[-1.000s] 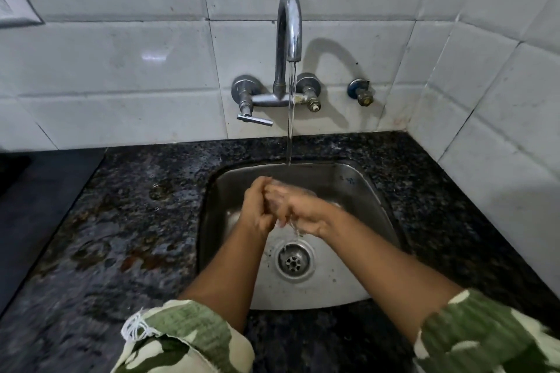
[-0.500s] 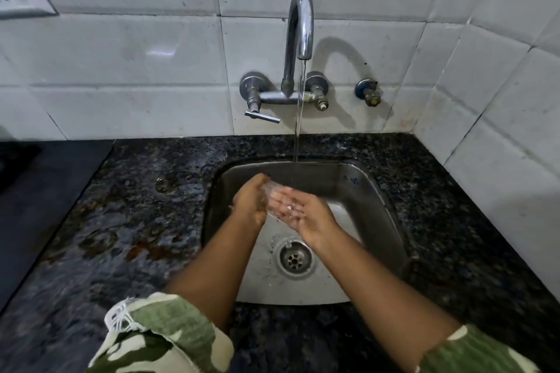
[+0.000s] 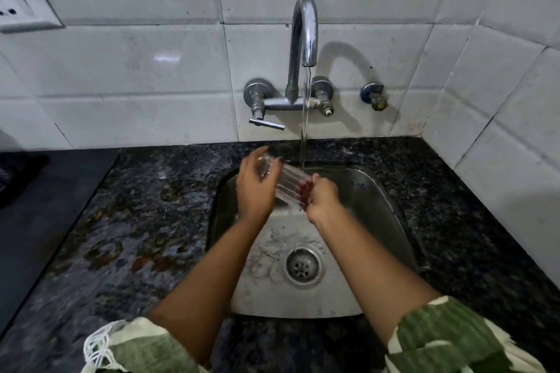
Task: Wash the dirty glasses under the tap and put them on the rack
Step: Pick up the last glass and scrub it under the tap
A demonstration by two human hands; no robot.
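A clear glass (image 3: pixel 288 186) was clasped sideways by the left hand (image 3: pixel 254 191) and right hand (image 3: pixel 322 200) beneath the tap (image 3: pixel 304 36); rinsing appeared underway, racking presumably next.

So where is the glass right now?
The glass lies tilted between the left hand and right hand, over the sink's back edge, just under the running tap.

glass (image 3: pixel 288 185): clear, ribbed | pose: tilted on its side, one end up-left, other end down-right | place: over the far part of the sink (image 3: pixel 378 200), held at both ends | tap (image 3: pixel 304 30): running, stream falling just right of the glass
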